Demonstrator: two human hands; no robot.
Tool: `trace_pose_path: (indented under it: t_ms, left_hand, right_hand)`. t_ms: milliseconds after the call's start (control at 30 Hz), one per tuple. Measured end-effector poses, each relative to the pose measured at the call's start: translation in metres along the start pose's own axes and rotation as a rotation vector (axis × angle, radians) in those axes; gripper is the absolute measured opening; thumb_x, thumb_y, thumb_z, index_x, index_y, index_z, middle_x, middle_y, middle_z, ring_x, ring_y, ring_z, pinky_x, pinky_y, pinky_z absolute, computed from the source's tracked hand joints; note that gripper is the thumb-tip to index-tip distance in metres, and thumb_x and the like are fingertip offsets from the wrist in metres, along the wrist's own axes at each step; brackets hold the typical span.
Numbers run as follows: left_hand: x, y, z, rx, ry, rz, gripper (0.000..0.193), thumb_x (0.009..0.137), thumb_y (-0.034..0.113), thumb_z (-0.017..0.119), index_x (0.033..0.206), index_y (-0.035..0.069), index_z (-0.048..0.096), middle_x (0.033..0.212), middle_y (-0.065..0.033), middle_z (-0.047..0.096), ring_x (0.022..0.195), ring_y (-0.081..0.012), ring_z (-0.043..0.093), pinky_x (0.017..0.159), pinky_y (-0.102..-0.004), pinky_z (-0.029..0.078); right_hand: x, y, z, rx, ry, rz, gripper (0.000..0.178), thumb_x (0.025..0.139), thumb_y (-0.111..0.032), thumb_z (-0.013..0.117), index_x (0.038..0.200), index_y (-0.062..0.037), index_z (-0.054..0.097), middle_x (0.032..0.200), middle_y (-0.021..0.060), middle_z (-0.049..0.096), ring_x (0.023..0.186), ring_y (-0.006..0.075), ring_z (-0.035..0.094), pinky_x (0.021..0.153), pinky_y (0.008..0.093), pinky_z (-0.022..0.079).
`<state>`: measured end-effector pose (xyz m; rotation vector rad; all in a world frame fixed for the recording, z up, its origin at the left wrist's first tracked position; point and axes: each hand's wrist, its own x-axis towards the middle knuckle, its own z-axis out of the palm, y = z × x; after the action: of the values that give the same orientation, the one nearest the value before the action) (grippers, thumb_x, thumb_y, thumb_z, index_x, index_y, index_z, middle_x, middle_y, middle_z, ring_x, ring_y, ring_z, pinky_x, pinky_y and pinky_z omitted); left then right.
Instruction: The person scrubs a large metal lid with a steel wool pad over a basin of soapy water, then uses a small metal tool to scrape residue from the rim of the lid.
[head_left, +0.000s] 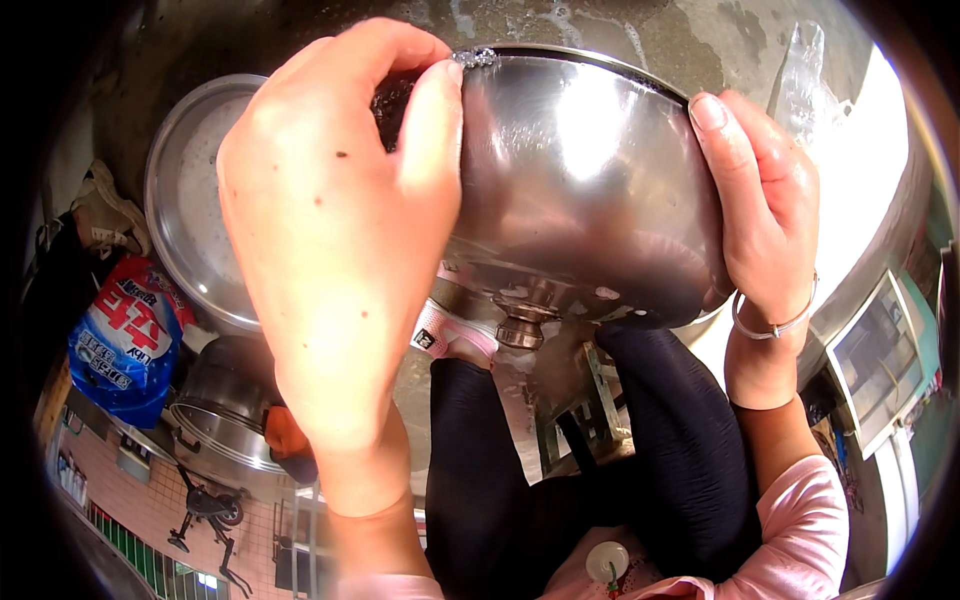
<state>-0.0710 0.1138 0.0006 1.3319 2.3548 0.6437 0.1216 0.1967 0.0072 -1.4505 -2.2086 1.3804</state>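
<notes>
A shiny, domed steel pot lid [590,200] is held up above my knees, its rim turned away from me. Its round knob [524,328] points down toward my legs. My right hand [765,190] grips the lid's right side, thumb on the outer face. At the rim's left part, my left hand [335,180] is closed with thumb and forefinger on a steel wool scrubber [478,59]. Only a bit of the scrubber shows past the thumb; dark strands also appear between the fingers. The lid's inside is hidden from me.
Left stand a wide steel basin [170,200] with cloudy water, a blue-and-red detergent bag [128,340] and a steel pot [225,410]. A clear plastic bag [803,80] lies on the wet floor [640,25] at far right. A small stool [560,420] stands between my legs.
</notes>
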Motion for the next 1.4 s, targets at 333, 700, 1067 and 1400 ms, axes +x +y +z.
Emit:
trace_pose_path:
  t_ms: [333, 700, 1067, 1400]
  left_hand:
    - [0.011, -0.011, 0.009, -0.291, -0.097, -0.111, 0.013, 0.082, 0.010, 0.069, 0.086, -0.002, 0.066, 0.075, 0.0003, 0.063, 0.071, -0.0049, 0.055, 0.068, -0.0192, 0.045]
    - [0.012, 0.001, 0.012, -0.262, -0.026, -0.049, 0.010, 0.081, 0.007, 0.068, 0.085, -0.002, 0.067, 0.074, 0.0003, 0.065, 0.069, -0.0049, 0.057, 0.067, -0.0197, 0.046]
    - [0.004, 0.052, 0.024, -0.186, 0.008, 0.187, 0.012, 0.080, 0.010, 0.068, 0.085, 0.000, 0.066, 0.071, -0.0036, 0.065, 0.065, -0.0098, 0.059, 0.065, -0.0231, 0.047]
    - [0.012, 0.029, 0.015, -0.005, -0.068, 0.042, 0.014, 0.082, 0.013, 0.068, 0.085, 0.000, 0.065, 0.072, -0.0063, 0.066, 0.064, -0.0139, 0.060, 0.064, -0.0259, 0.047]
  right_hand:
    - [0.000, 0.000, 0.002, -0.015, 0.016, -0.023, 0.029, 0.098, -0.019, 0.051, 0.074, -0.0030, 0.056, 0.064, -0.0050, 0.045, 0.060, 0.0033, 0.039, 0.054, 0.0209, 0.032]
    - [0.000, -0.005, 0.001, -0.131, 0.026, -0.057, 0.030, 0.097, -0.018, 0.051, 0.071, -0.0026, 0.052, 0.061, -0.0028, 0.041, 0.058, 0.0056, 0.037, 0.053, 0.0225, 0.032]
    - [0.002, -0.002, 0.005, -0.106, 0.084, -0.067, 0.030, 0.095, -0.022, 0.054, 0.073, -0.0026, 0.056, 0.059, 0.0051, 0.046, 0.054, 0.0153, 0.043, 0.051, 0.0276, 0.036]
    - [0.005, 0.008, 0.000, -0.077, 0.029, -0.055, 0.030, 0.096, -0.022, 0.052, 0.074, -0.0018, 0.056, 0.060, 0.0037, 0.047, 0.055, 0.0137, 0.041, 0.052, 0.0264, 0.036]
